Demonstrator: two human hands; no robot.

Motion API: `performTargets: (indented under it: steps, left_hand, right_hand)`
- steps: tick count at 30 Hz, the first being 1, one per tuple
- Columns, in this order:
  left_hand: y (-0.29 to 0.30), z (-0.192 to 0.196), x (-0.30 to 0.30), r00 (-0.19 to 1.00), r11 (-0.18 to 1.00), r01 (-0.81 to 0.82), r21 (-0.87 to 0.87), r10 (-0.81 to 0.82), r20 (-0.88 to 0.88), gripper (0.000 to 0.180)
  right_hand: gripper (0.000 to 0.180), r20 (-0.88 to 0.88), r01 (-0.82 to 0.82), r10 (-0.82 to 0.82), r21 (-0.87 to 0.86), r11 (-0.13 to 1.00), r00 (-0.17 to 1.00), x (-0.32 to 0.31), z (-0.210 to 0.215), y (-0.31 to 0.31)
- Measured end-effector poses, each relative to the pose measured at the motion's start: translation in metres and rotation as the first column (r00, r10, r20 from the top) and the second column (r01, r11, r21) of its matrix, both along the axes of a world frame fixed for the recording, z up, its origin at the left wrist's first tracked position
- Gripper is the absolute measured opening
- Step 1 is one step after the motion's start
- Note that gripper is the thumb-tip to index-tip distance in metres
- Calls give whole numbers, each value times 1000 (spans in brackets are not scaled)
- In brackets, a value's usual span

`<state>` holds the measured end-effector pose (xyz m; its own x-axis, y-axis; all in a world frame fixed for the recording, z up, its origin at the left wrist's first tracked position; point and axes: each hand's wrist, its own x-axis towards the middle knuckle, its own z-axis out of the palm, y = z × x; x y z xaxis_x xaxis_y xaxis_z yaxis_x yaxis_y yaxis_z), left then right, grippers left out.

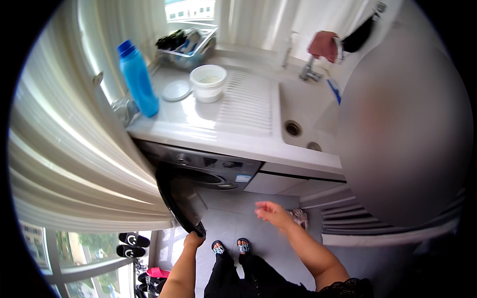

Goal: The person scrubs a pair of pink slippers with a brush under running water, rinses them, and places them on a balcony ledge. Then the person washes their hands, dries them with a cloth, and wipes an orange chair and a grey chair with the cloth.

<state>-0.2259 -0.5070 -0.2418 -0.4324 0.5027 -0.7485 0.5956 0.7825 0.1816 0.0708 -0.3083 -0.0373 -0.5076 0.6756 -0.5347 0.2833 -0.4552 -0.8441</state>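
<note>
My left hand (193, 240) grips the lower edge of the dark round door (178, 198) of a grey front-loading washing machine (208, 166), which stands swung open under the counter. My right hand (271, 212) hovers in front of the machine with its fingers apart and nothing in it. The drum opening (211, 178) is a dark gap behind the door; its inside is hidden. My feet in patterned sandals (231, 246) stand on the grey tiled floor below.
A white countertop (198, 121) carries a blue bottle (138, 78), a white tub (207, 82) with its lid (176, 91) beside it, and a dish rack (186, 43). A sink (303, 111) with a tap sits to the right. Curtain (74, 149) hangs left; slippers (133, 244) lie below.
</note>
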Motion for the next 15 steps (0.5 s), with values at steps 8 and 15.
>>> performTargets:
  steps: [8,15]
  left_hand:
    - [158,173,35,704,767,-277,578,-247,666,35]
    - [346,329,127,538,437,-506,743,-513,668,19]
  right_hand:
    - [34,-135,206,-188,136,969,973,70,127,43]
    - [43,-161,355,-320,546,759,934,114,163,267]
